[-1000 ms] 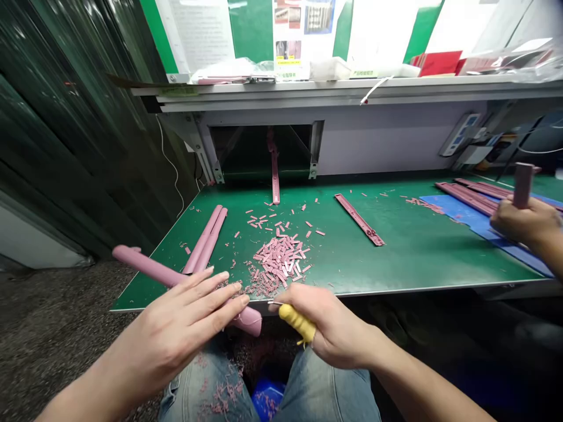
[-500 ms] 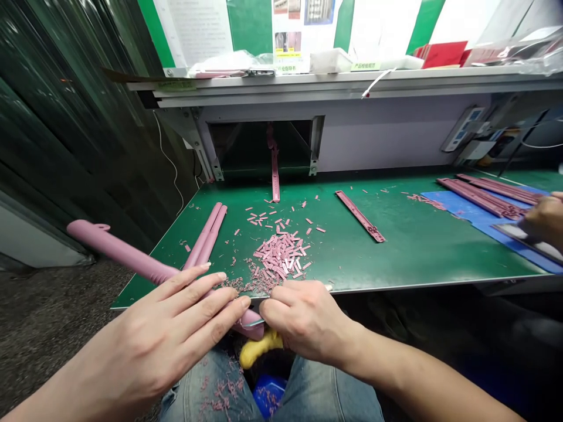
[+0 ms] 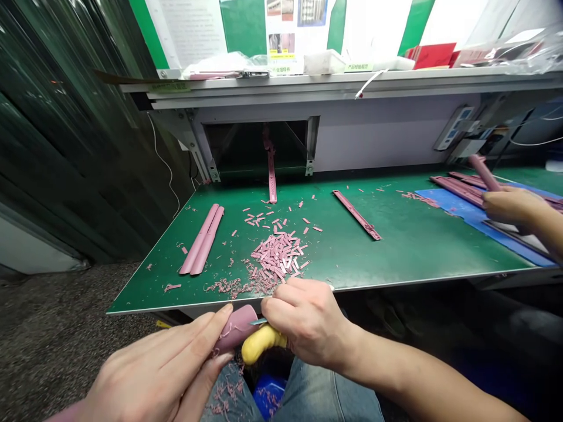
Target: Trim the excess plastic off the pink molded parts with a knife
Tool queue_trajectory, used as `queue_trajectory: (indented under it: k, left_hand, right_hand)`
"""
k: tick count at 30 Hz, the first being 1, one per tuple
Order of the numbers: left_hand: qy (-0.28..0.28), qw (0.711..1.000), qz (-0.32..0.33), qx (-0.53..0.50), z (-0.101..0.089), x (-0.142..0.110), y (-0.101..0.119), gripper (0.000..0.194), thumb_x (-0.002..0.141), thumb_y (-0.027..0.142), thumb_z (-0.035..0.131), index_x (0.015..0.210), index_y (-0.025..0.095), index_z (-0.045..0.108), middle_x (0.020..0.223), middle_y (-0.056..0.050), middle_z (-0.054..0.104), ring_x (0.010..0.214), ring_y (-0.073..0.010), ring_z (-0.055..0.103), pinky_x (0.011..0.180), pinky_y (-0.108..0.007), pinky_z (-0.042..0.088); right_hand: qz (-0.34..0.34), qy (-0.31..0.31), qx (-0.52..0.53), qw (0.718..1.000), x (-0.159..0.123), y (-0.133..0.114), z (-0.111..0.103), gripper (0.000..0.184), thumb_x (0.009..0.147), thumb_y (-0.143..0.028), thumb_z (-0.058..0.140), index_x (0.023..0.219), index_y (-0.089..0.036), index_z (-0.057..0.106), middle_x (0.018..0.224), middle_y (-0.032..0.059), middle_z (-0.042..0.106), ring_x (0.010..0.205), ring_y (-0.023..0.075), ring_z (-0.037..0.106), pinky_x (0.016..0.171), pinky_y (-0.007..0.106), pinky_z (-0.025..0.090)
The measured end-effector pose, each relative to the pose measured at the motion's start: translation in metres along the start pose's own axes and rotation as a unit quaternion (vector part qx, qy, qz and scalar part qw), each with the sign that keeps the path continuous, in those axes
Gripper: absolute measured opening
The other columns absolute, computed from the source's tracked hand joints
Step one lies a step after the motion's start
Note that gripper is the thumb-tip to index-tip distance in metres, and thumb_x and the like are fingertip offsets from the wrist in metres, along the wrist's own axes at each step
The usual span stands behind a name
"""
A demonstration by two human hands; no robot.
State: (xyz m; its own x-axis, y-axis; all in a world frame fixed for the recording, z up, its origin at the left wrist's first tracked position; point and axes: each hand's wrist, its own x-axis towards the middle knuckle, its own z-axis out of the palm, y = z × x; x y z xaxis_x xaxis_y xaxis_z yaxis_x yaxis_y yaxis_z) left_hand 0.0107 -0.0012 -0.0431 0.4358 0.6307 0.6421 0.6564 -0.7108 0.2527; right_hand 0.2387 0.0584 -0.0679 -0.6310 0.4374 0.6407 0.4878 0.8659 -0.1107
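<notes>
A blunt-ended pink moulded bar sits wrapped in the curled fingers of the left hand, just below the front edge of the green workbench, its long axis slanting down-left. The closed right hand, nearer its blunt end, firmly grips a yellow-handled knife, whose steel blade lies just beside the bar.

On the desk there are two long pink tubes lying together, one pink strip alone, one other pink strip standing at the back, and one pile of small pink pieces, too many for counting. The person has two hands, the left hand with one more pink tube and the right hand with one yellow-handled knife, and below them is one blue bin. At the right, one co-worker's hand holds one pink piece above one blue mat, where lie several long strips that I cannot count exactly.
</notes>
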Motion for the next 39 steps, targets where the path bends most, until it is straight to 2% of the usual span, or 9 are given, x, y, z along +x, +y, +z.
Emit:
queue_trajectory:
  k: [3,10,17,22,29,31,34,36,39]
  left_hand:
    - [-0.074,0.995,0.032,0.057,-0.001,-0.004,0.002,0.056,0.079,0.017,0.066,0.134,0.018,0.055,0.124,-0.006,0.067,0.101,-0.0236,0.069,0.085,-0.026,0.058]
    - [-0.042,0.997,-0.041,0.041,0.006,-0.013,0.006,0.054,0.081,0.026,0.065,0.134,0.027,0.054,0.127,-0.001,0.065,0.1,-0.0243,0.069,0.085,-0.027,0.058]
    - [-0.022,0.992,-0.118,0.028,0.014,-0.016,0.013,0.048,0.084,0.036,0.06,0.131,0.031,0.056,0.121,0.004,0.068,0.095,-0.0195,0.071,0.078,-0.02,0.058]
    - [-0.028,0.995,-0.091,0.035,0.014,-0.008,0.006,0.049,0.085,0.036,0.06,0.133,0.031,0.054,0.119,0.004,0.069,0.089,-0.0169,0.073,0.075,-0.017,0.058]
    - [-0.122,0.983,0.053,0.126,-0.006,0.0,-0.015,0.053,0.085,0.027,0.06,0.137,0.025,0.051,0.124,-0.003,0.067,0.102,-0.024,0.068,0.085,-0.033,0.059]
    - [-0.124,0.986,0.044,0.106,-0.008,0.0,-0.013,0.052,0.085,0.027,0.059,0.137,0.024,0.05,0.121,-0.003,0.068,0.098,-0.0219,0.07,0.082,-0.029,0.059]
    - [-0.141,0.987,-0.035,0.068,-0.006,-0.003,-0.008,0.053,0.087,0.026,0.059,0.138,0.028,0.046,0.124,0.0,0.067,0.099,-0.0174,0.07,0.083,-0.021,0.057]
    - [-0.137,0.985,-0.093,0.046,-0.002,-0.007,-0.007,0.055,0.087,0.027,0.061,0.139,0.033,0.043,0.128,0.004,0.064,0.103,-0.0154,0.068,0.088,-0.019,0.054]
    - [-0.134,0.983,-0.122,0.009,0.002,-0.012,-0.013,0.054,0.087,0.03,0.061,0.138,0.038,0.044,0.128,0.009,0.064,0.106,-0.0128,0.066,0.089,-0.016,0.052]
  right_hand:
    - [-0.004,0.006,-0.006,1.0,0.0,-0.002,0.002,0.037,0.098,-0.025,0.032,0.065,-0.019,0.048,0.061,0.0,0.045,0.054,0.0145,0.03,0.051,0.03,0.018]
    - [0.053,0.026,-0.045,0.997,0.003,-0.004,0.007,0.037,0.095,-0.044,0.048,0.069,-0.018,0.053,0.062,-0.0005,0.049,0.056,0.0121,0.039,0.052,0.028,0.02]
    - [0.031,0.036,-0.057,0.997,0.002,-0.005,0.012,0.038,0.1,-0.031,0.035,0.066,-0.019,0.05,0.061,-0.0003,0.047,0.055,0.0137,0.034,0.053,0.029,0.018]
    - [0.019,0.031,-0.059,0.998,0.0,-0.002,0.015,0.033,0.096,-0.03,0.043,0.066,-0.02,0.05,0.06,-0.0012,0.046,0.055,0.0134,0.033,0.052,0.03,0.015]
    - [0.001,-0.011,-0.066,0.998,0.007,0.012,0.005,0.029,0.091,-0.038,0.056,0.068,-0.02,0.052,0.063,-0.0023,0.047,0.056,0.0123,0.035,0.051,0.03,0.012]
    - [-0.018,-0.018,-0.057,0.998,0.006,0.01,0.007,0.029,0.094,-0.033,0.051,0.068,-0.02,0.052,0.063,-0.0018,0.048,0.055,0.0125,0.035,0.05,0.029,0.013]
    - [-0.044,0.01,-0.016,0.999,0.005,0.009,0.016,0.032,0.096,-0.027,0.043,0.065,-0.019,0.052,0.061,-0.0013,0.049,0.053,0.0121,0.034,0.049,0.029,0.015]
    - [-0.013,0.064,0.064,0.996,0.007,0.013,0.023,0.033,0.097,-0.03,0.043,0.069,-0.019,0.055,0.059,-0.0018,0.049,0.053,0.0112,0.038,0.048,0.026,0.02]
    - [0.161,0.143,0.225,0.95,0.011,0.026,0.028,0.026,0.099,-0.035,0.043,0.086,-0.019,0.058,0.066,-0.0023,0.053,0.056,0.01,0.046,0.053,0.021,0.033]
